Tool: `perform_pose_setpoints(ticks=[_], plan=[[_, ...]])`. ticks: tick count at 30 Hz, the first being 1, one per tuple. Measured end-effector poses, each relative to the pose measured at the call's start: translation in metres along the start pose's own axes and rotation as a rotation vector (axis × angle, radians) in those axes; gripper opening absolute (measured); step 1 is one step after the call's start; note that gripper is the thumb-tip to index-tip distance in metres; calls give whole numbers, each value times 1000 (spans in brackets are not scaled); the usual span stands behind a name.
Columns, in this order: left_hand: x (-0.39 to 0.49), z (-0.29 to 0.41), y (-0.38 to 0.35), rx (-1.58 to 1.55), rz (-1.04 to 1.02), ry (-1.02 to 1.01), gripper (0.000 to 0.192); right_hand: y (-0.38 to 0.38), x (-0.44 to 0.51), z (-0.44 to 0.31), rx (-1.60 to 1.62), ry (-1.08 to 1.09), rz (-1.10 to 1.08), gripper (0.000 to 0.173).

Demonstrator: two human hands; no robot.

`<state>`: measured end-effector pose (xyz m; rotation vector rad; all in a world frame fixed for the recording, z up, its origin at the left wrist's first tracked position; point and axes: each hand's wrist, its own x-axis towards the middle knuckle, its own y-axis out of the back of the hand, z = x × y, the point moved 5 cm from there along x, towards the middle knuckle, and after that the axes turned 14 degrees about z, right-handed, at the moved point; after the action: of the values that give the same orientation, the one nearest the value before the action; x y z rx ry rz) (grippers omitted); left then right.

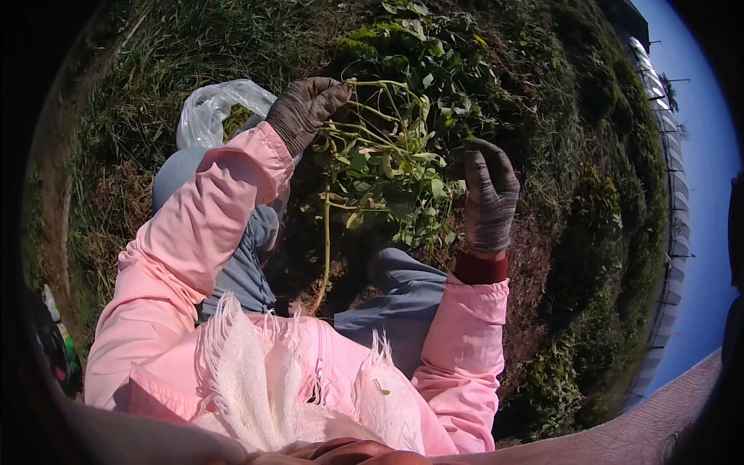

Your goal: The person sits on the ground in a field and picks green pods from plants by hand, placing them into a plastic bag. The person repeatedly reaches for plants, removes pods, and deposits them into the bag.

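Observation:
A dark knitted work glove covers my left hand [311, 110], which grips the upper stems of an uprooted, podded bean-like plant [401, 148]. Its long yellowish main stem [326, 244] hangs down towards my lap, with the pale root end near my jacket. Several pods and wilting leaves hang on the branches. To the right of the plant is my gloved right hand [491, 195], raised with bent fingers. Its fingertips are near some leaves, and whether they pinch anything is hidden.
A clear plastic bag [200, 119] holding green pods stands beyond my left forearm. Leafy plants [401, 52] lie ahead, with grass [232, 40] at upper left. My knees in blue trousers [395, 302] flank the stem. A long whitish greenhouse-like structure [668, 174] runs along the right.

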<state>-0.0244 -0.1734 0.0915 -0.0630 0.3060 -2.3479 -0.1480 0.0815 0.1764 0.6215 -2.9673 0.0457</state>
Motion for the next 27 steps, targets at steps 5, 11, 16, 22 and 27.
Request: perform_pose_setpoints(ticks=[5,11,16,22,27], plan=[[23,-21,12,-500,-253,151,24,-2,-6,5,-128,-13,-123,17],[11,-20,0,-441,-196,147,21,12,-2,7,-104,7,-40,17],[6,-25,-6,-287,25,-3,21,20,3,11,-152,78,14,18],[5,-20,-7,-400,10,67,22,30,9,20,-131,58,96,22],[11,-26,16,-243,-70,75,30,19,13,14,-445,306,-1,32]])
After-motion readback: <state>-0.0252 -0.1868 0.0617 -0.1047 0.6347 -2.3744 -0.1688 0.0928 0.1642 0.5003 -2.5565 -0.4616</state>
